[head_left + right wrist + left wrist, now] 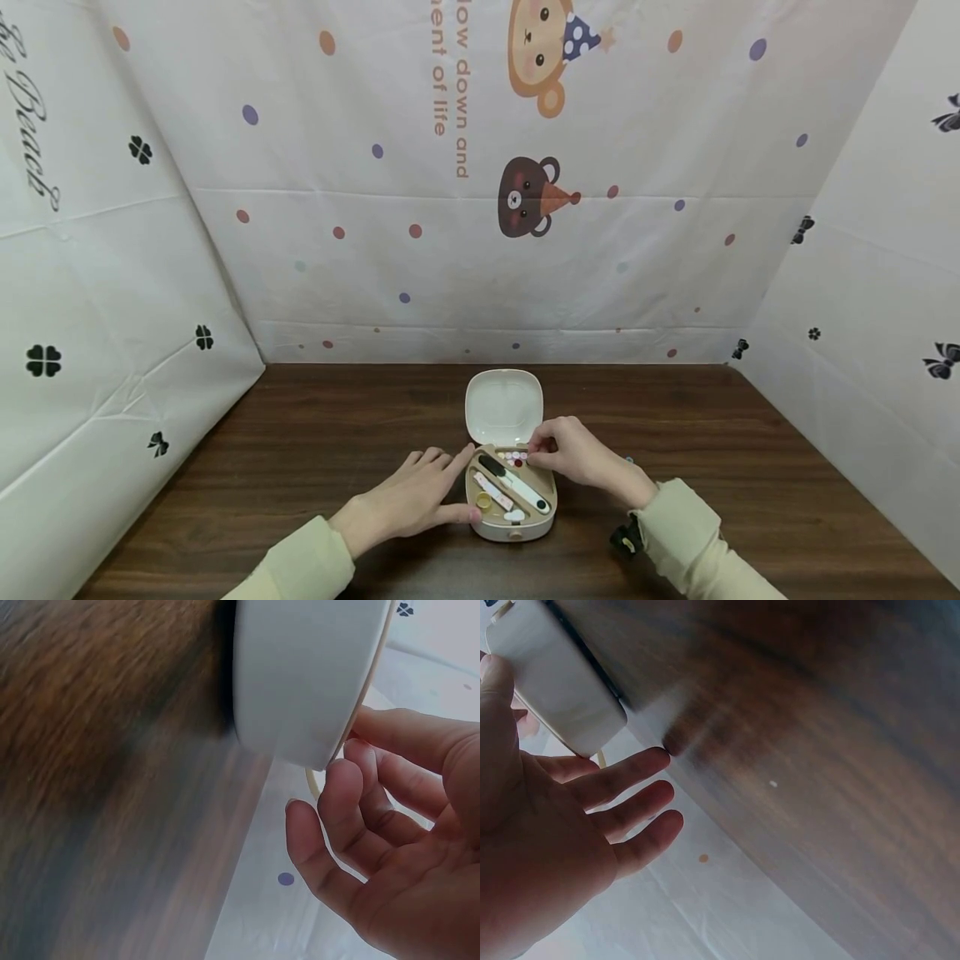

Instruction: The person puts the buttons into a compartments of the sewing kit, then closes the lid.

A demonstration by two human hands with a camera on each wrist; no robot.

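A small white case (517, 533) with a beige inner tray, like a sewing kit, stands on the table with its white lid (504, 407) raised behind. My left hand (416, 493) rests against its left side, thumb near the front and index finger farther back, fingers extended. My right hand (576, 454) reaches over the right rim, fingers curled, thumb and index fingertips at small red and white round pieces (515, 457). Whether they pinch one is hidden. Across the tray lies a white-and-black tool (525, 490), beside a pinkish-white strip (492, 491) and a gold ring-like piece (483, 501).
The dark wood table (360, 425) extends on both sides of the case. White printed cloth (450, 275) hangs behind it and along both sides. Near the right sleeve shows a black wrist device (626, 538). A tiny bluish bit (629, 459) shows by the right wrist.
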